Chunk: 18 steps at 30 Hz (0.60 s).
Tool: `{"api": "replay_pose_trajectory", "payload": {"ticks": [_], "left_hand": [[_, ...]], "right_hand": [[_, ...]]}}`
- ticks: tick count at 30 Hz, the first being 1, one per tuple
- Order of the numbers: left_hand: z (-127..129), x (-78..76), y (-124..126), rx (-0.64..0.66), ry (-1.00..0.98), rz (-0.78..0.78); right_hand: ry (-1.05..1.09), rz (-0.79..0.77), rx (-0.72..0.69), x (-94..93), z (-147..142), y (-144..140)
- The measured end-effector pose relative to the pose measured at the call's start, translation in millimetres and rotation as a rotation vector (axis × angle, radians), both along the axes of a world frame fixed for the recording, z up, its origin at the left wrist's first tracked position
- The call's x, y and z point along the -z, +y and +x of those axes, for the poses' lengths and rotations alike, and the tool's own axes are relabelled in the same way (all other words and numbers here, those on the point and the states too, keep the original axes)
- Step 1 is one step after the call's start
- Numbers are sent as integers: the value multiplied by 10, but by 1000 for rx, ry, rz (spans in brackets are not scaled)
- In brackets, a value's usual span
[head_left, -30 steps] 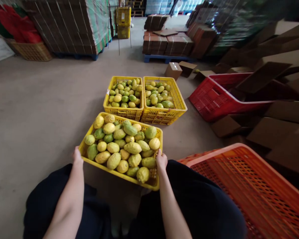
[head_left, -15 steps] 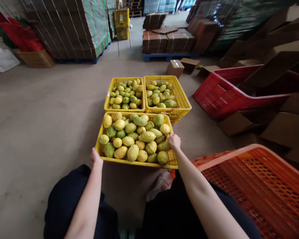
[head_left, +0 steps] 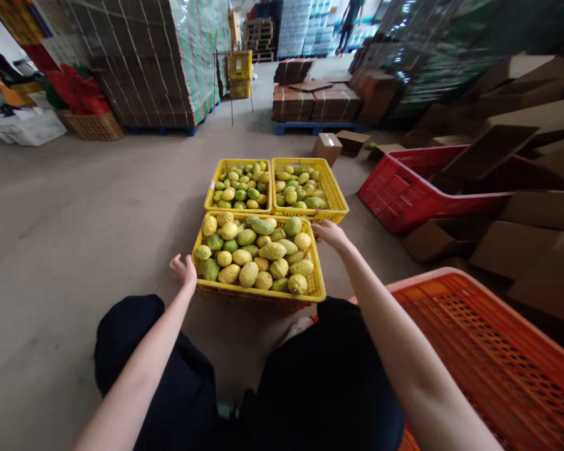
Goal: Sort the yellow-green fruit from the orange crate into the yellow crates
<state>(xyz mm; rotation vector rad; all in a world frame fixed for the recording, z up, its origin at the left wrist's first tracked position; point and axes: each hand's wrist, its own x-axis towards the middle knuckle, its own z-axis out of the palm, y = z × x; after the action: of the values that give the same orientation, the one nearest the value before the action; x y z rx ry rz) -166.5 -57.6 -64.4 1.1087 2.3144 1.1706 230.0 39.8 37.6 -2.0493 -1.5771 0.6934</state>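
Note:
In the head view, a yellow plastic crate (head_left: 263,292) full of oval, bumpy yellow-green fruit (head_left: 249,274) stands on the floor in front of my knees. My left hand (head_left: 184,270) is beside its left wall, fingers spread and off the rim; whether the palm brushes the wall I cannot tell. Over the far right corner, my right hand (head_left: 329,233) has its fingers stretched out, not wrapped round the rim. Right behind are two more yellow crates of similar fruit, one on the left (head_left: 207,202) and one on the right (head_left: 341,199).
An orange crate (head_left: 455,288) stands close by my right leg. Farther right are a red crate (head_left: 404,181) and loose cardboard boxes (head_left: 512,250). Flattened cartons lie on a blue pallet (head_left: 301,128) ahead. A person (head_left: 351,25) is far back. Concrete floor (head_left: 98,219) stretches out on the left.
Both hands have let go of the front crate's side rims; the right moved toward the far corner. The crate now sits lower, against the rear two. The view has tilted up a little.

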Motion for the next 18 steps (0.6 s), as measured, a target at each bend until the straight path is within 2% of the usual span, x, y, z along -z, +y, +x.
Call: {"api": "replay_pose_trajectory", "payload": {"ticks": [2,4,7,10,12,13,18], "left_hand": [[81,-292,54,66,35,44],[171,-589,135,236,58,61],[319,-972,211,545,65,25],[478,-1173,150,950,190,-190],[576,-1158,55,1175,366,-389],[620,-1106,5,1215,437,-447],[811,-643,-163,1169,615,-483]], "right_hand": [[50,40,-33,-222,-96,-101],[116,100,-95,-388,-236,-256],[285,203,-210,-533,-465,-533],[333,211,-255,-570,-643,-761],[261,158,-231,-549,-730,-850],[228,135,-216,-532,-769,-877],[111,104,-238,-436,-952,-938]]}}
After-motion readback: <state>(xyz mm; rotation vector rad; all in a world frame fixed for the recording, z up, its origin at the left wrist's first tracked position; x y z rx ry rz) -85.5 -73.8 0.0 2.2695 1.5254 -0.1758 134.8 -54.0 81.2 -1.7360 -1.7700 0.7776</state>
